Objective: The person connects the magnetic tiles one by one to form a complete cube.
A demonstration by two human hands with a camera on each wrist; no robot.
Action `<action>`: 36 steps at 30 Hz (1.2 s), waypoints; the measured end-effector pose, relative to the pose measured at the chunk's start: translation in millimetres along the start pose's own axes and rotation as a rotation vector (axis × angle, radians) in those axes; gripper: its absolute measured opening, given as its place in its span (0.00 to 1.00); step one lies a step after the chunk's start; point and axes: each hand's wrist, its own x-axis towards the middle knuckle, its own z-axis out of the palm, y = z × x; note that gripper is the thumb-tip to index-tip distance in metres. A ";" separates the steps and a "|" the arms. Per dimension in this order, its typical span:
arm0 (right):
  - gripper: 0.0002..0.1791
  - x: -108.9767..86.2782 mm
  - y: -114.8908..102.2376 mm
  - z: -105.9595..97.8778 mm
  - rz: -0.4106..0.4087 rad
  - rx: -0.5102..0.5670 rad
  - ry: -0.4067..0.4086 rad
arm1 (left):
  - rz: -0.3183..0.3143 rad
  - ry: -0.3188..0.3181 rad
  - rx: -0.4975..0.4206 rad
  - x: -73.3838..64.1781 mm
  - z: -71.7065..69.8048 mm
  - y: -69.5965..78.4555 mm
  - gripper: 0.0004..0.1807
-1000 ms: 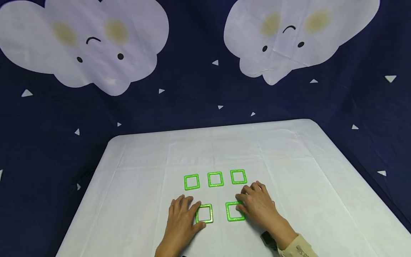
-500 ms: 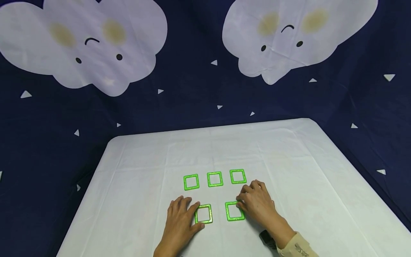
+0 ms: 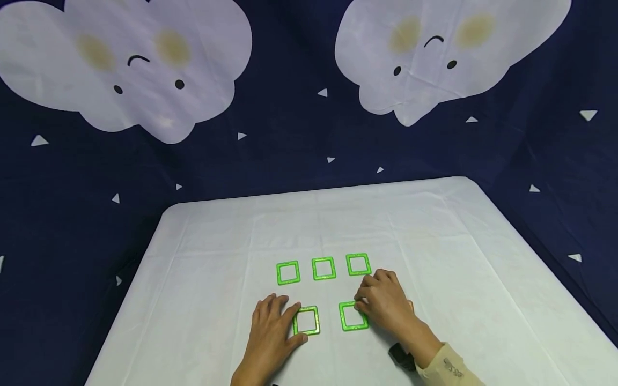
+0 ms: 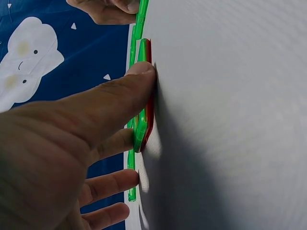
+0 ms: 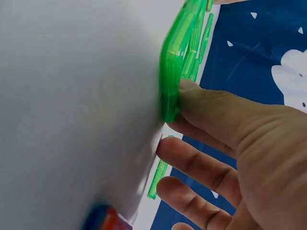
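My left hand holds a green square magnetic tile on the white table, thumb at its near edge and index finger at the far left corner. A red tile lies right under that green one in the left wrist view. To the right, my right hand pinches another green square magnetic tile at its right side, thumb on top. In the right wrist view this green tile is tilted close over the table, its lower corner by the thumb. The other right fingers are bent beside it.
Three more green square tiles, left, middle and right, lie in a row beyond the hands. A blurred blue and red thing shows low in the right wrist view. Behind the table hangs a dark blue cloud-print cloth.
The right hand has turned slightly, its fingers drawn closer together, and an orange edge shows beside it. The left hand and the tiles have stayed nearly still.
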 end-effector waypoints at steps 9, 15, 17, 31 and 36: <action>0.07 1.0 7.2 3.4 0.022 0.084 -0.024 | -0.006 -0.028 -0.004 0.6 -1.1 0.7 0.33; 0.07 0.2 10.8 6.6 0.030 0.117 -0.030 | -0.004 -0.038 -0.004 0.4 -2.4 1.6 0.33; 0.07 0.2 11.5 6.8 0.028 0.126 -0.023 | -0.003 -0.038 -0.004 0.2 -2.4 1.7 0.33; 0.06 1.7 15.3 6.8 0.061 0.202 -0.032 | -0.047 -0.067 -0.050 -2.9 -2.2 -4.4 0.34; 0.07 1.7 17.1 7.7 0.081 0.306 -0.025 | -0.040 -0.061 -0.046 -3.5 -1.7 -4.6 0.33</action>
